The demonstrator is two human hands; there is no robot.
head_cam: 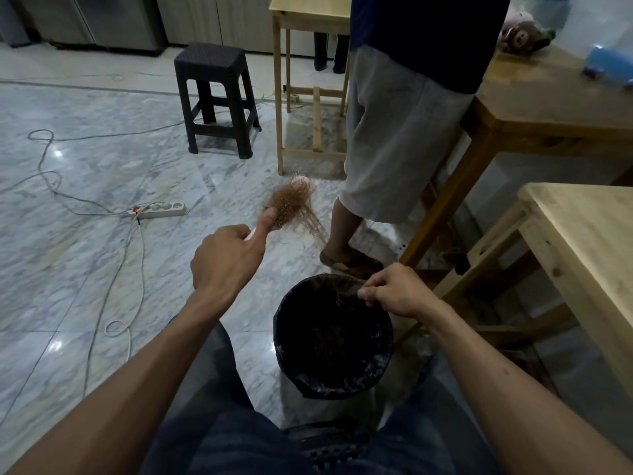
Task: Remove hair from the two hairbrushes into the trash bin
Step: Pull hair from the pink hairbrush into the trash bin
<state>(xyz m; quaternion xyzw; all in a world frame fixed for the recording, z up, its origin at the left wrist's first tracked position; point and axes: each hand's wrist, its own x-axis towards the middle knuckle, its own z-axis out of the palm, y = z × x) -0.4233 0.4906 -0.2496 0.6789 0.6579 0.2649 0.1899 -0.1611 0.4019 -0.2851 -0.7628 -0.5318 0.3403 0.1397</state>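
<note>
My left hand (227, 257) grips the white handle of a pink hairbrush (293, 204), held up above the floor with its bristles facing me. Reddish-brown hair covers the bristles and trails off to the lower right. A black trash bin (334, 337) lined with a black bag stands on the floor between my knees, with hair lying inside. My right hand (394, 291) hovers over the bin's far right rim, fingers pinched on a thin tuft of hair. I see only one hairbrush.
Another person (394, 132) stands just beyond the bin, one foot close to its rim. Wooden tables (582, 234) stand at right and behind. A dark plastic stool (215, 97), a power strip (159, 210) and loose cables lie on the marble floor at left.
</note>
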